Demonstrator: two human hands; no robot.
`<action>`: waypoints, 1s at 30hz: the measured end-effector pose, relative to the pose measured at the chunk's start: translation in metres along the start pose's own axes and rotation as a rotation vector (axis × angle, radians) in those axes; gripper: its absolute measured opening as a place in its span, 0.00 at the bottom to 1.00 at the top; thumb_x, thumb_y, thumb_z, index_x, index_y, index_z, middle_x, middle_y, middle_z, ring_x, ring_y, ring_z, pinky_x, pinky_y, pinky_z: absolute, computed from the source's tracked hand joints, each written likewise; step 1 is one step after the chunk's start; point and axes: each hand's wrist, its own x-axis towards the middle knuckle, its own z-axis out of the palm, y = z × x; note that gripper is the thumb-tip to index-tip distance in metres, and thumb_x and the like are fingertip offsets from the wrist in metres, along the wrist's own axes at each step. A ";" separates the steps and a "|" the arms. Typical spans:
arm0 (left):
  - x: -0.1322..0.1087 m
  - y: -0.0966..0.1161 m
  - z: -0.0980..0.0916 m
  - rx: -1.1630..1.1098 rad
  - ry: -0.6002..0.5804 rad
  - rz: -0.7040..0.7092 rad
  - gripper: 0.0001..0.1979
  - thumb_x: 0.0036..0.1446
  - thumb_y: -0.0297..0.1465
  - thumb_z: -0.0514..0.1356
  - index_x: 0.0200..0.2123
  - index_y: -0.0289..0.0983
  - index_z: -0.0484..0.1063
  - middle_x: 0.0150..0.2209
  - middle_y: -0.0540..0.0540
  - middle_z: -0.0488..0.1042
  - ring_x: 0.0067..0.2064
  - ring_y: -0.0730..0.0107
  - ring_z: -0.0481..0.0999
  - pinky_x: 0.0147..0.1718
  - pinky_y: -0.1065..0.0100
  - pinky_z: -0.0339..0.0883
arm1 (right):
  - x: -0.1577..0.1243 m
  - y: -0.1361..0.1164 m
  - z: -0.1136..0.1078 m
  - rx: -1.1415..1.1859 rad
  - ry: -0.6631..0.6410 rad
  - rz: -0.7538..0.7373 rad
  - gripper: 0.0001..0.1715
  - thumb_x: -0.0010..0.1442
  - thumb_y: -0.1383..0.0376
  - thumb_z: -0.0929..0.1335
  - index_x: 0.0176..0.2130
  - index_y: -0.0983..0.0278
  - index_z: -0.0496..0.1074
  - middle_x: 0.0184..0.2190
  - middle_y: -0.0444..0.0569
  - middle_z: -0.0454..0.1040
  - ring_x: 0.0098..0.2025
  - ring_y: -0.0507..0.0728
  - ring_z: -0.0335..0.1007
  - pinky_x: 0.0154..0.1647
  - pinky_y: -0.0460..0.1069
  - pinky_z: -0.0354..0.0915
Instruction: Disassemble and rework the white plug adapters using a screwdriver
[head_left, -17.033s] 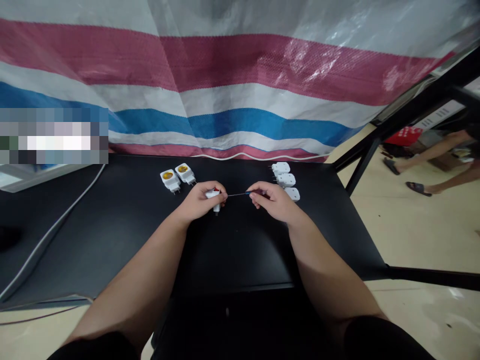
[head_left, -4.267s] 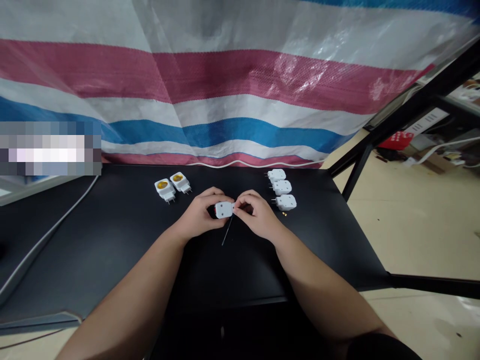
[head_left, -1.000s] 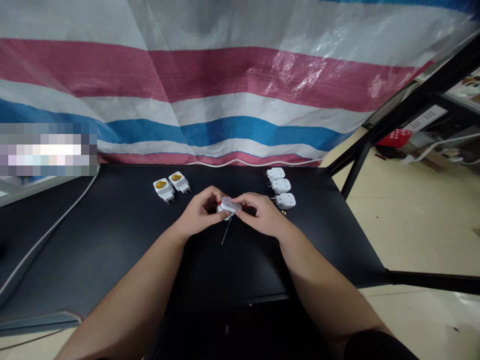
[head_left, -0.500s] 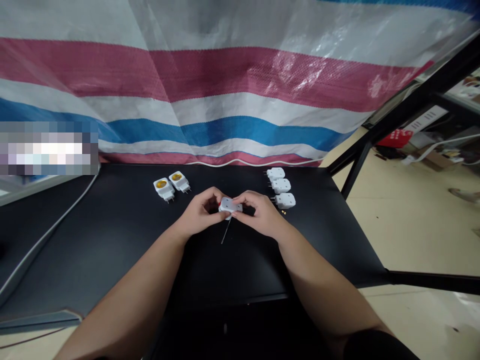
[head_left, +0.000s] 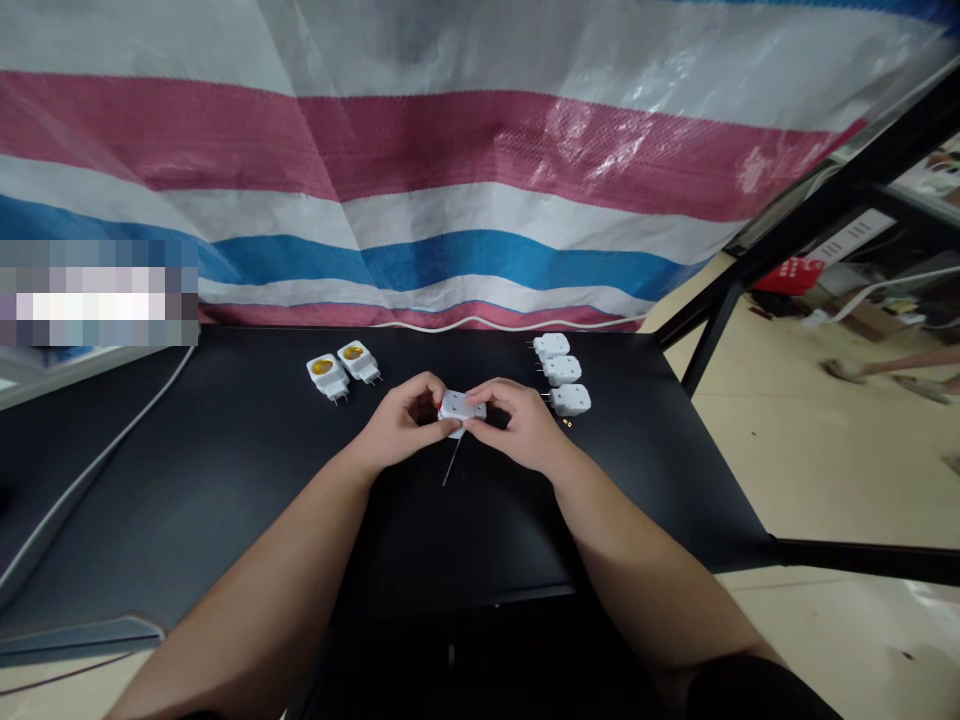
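Observation:
At the middle of the table, both of my hands pinch a white plug-in light housing (head_left: 460, 404), its face with small holes turned up. My left hand (head_left: 409, 420) is closed on its left edge. My right hand (head_left: 517, 420) grips the right edge, with fingertips on the top face. A thin metal shaft (head_left: 451, 468), like a screwdriver's, sticks out below the housing toward me. A bit of red shows by my left fingers; whether it belongs to that shaft is hidden.
Two white plug-in lights (head_left: 327, 376) with yellow round faces lie at left. Three white housings (head_left: 570, 400) with pins lie at right, near small brass pieces (head_left: 568, 423). A white cable (head_left: 97, 465) crosses the table's left side. A striped sheet (head_left: 450, 150) hangs behind; a person's legs (head_left: 907, 365) show at right.
My hands and the housing stay almost in place, with only a slight shift. A person's legs and feet have come further into view at the right.

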 end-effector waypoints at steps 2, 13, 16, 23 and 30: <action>0.000 0.000 0.000 0.000 0.002 0.000 0.19 0.53 0.30 0.76 0.37 0.38 0.67 0.38 0.48 0.75 0.36 0.71 0.75 0.37 0.69 0.73 | 0.000 0.000 -0.001 -0.019 -0.004 0.002 0.10 0.64 0.62 0.76 0.46 0.59 0.79 0.49 0.52 0.82 0.49 0.60 0.82 0.53 0.58 0.78; 0.002 -0.001 0.000 -0.048 0.019 0.003 0.20 0.52 0.28 0.76 0.36 0.38 0.67 0.38 0.48 0.76 0.37 0.71 0.76 0.37 0.70 0.72 | 0.002 -0.007 -0.003 -0.092 -0.024 -0.038 0.10 0.66 0.61 0.75 0.48 0.58 0.80 0.51 0.52 0.84 0.51 0.61 0.82 0.53 0.60 0.77; 0.001 -0.001 -0.001 -0.050 0.026 0.002 0.20 0.51 0.27 0.77 0.36 0.37 0.67 0.38 0.48 0.76 0.37 0.71 0.76 0.37 0.70 0.72 | 0.003 -0.008 -0.004 -0.097 -0.031 -0.035 0.10 0.67 0.61 0.74 0.49 0.57 0.80 0.51 0.51 0.84 0.52 0.61 0.82 0.55 0.60 0.77; 0.002 -0.002 -0.001 -0.076 0.018 0.013 0.21 0.51 0.26 0.77 0.37 0.37 0.66 0.39 0.47 0.77 0.38 0.71 0.77 0.39 0.70 0.73 | 0.002 -0.006 -0.003 -0.057 -0.017 -0.032 0.11 0.67 0.61 0.75 0.49 0.58 0.80 0.52 0.51 0.83 0.53 0.61 0.82 0.57 0.60 0.76; 0.002 -0.005 -0.002 -0.073 0.037 0.036 0.20 0.55 0.27 0.75 0.38 0.38 0.64 0.44 0.45 0.79 0.42 0.69 0.80 0.42 0.68 0.75 | 0.003 -0.001 0.002 0.061 0.087 0.040 0.13 0.62 0.59 0.77 0.44 0.60 0.75 0.46 0.52 0.82 0.47 0.60 0.83 0.53 0.58 0.79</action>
